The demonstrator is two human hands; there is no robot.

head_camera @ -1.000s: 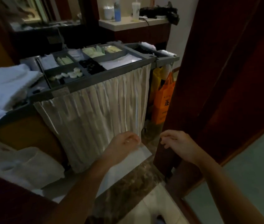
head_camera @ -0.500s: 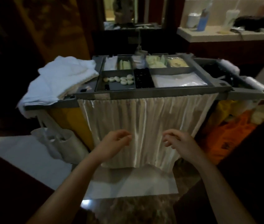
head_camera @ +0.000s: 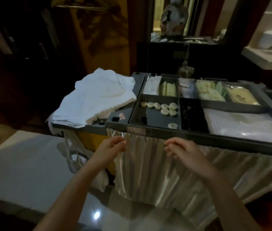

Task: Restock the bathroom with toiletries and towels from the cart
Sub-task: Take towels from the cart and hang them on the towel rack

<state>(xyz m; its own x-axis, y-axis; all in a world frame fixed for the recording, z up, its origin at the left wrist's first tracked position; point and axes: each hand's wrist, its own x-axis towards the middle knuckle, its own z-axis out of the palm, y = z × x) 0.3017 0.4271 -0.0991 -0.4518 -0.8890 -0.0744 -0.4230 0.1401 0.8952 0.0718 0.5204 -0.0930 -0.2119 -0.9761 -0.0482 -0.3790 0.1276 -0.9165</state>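
before the cart [head_camera: 198, 135], left hand [head_camera: 111, 150] and right hand [head_camera: 184, 150] hover, grips loose, seemingly empty; no legible writing.

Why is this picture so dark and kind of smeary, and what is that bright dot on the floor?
Head view: the room is dim, so the corners go nearly black. The hands, left and right, and the shiny curtain look smeared by motion blur. The bright dot is glare from a light reflecting off the glossy floor. The wide lens bends the cart tray's edge.
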